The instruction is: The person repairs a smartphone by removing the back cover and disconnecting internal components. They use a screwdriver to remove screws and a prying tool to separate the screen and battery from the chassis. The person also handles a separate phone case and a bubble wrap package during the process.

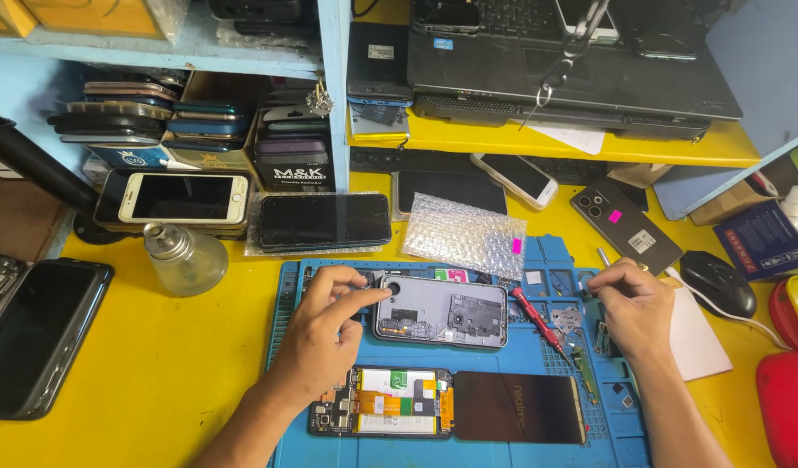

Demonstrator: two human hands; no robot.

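Centre frame, an opened phone [441,312] lies back-up on a blue mat [520,355] covering the yellow surface [156,364]. The left hand [325,325] rests on the phone's left end, fingers curled, thumb and forefinger touching its upper-left corner near the camera hole; it grips nothing. To the right, the right hand [635,303] hovers over the mat's right edge with fingertips pinched together; what they hold is too small to tell. A red screwdriver [538,319] lies between phone and right hand. Below, a second phone [382,401] with its battery exposed lies beside a dark screen [519,407]. Bubble wrap [465,232] sits above the mat, a glass bottle [184,256] at left, a mouse [720,282] at right.
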